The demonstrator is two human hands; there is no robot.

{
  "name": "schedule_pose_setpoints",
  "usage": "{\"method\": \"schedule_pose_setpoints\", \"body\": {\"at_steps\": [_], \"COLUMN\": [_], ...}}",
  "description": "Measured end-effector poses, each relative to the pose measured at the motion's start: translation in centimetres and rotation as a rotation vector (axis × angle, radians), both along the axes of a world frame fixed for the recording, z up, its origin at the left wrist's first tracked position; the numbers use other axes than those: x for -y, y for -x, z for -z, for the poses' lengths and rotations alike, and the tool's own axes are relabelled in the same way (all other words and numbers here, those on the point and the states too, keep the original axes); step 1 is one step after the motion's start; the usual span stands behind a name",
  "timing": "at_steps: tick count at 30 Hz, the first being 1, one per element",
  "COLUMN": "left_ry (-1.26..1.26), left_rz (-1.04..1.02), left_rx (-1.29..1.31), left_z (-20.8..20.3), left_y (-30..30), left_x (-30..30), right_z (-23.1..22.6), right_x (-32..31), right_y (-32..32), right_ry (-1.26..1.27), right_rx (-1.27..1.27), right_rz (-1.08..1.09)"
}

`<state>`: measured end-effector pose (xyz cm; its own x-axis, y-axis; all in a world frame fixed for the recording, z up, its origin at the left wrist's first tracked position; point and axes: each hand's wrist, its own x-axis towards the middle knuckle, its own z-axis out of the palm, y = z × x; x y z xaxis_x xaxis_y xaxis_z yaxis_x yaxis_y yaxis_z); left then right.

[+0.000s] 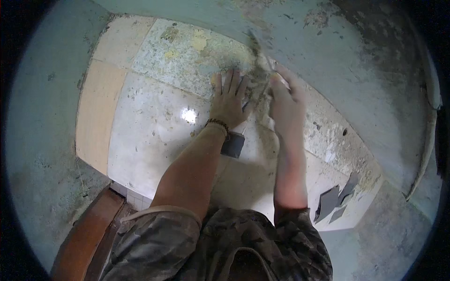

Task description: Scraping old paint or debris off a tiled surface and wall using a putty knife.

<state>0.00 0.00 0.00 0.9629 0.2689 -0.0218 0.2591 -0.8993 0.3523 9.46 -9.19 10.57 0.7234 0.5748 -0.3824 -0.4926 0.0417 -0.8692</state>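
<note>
**Both hands at the grimy corner of a tiled floor**

Left hand (228, 100) lies flat on the pale floor tiles (154, 126), fingers released and spread, beaded bracelet (217, 123) at wrist. Right hand (286, 103) just beside it, fingers curled around something pale; cannot tell what. A blurred streak of dirt (257, 77) between the hands. Grey sandpaper piece (233, 144) under the left wrist; more pieces (335, 201) well right.
</note>
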Motion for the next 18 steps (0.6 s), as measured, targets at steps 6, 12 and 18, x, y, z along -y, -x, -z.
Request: {"method": "schedule_pose_setpoints", "body": {"at_steps": [6, 12, 18], "left_ry": [0.001, -0.056, 0.054], "left_rz": [0.001, 0.054, 0.083], "left_rx": [0.047, -0.044, 0.015], "left_z": [0.7, 0.0, -0.8], "left_y": [-0.4, -0.1, -0.5], "left_x": [-2.0, -1.6, -0.6], "right_z": [-3.9, -1.0, 1.5], "right_x": [-2.9, -3.6, -1.9], "right_y": [2.3, 1.7, 0.0], "right_ry": [0.554, 0.638, 0.868], "right_rx": [0.283, 0.515, 0.640], "right_rz": [0.267, 0.242, 0.295]}}
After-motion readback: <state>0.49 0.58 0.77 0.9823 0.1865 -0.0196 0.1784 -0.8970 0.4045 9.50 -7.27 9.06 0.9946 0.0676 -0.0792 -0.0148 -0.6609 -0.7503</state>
